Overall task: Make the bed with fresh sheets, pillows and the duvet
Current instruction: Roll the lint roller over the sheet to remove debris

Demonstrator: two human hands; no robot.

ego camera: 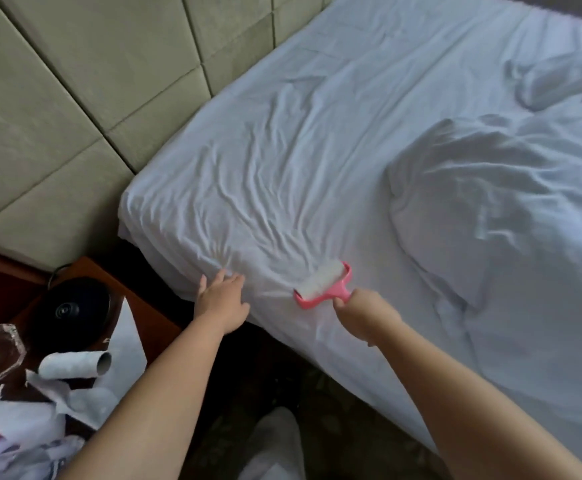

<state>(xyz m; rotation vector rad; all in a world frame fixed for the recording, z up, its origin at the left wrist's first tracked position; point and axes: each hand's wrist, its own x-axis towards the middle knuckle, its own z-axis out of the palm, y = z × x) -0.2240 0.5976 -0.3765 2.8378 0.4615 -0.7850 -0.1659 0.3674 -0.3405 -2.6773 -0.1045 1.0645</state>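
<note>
Rolling lint off the wrinkled white fitted sheet (317,161) near the bed's near edge.

Right hand (362,315) curled around the handle of the pink plastic lint roller (322,282), white sticky drum down on the sheet, long axis running crosswise to the forearm, so travel likely goes away from the body toward the padded beige headboard (74,98). Left hand (222,299) flat, fingers straight, pressing the sheet just beside the drum on its left, probably holding the fabric taut. Crumpled white duvet (507,209) heaped further right, well apart from both hands. 1 spent cardboard roller core (74,365) lying on the dark wooden nightstand (133,292).
</note>
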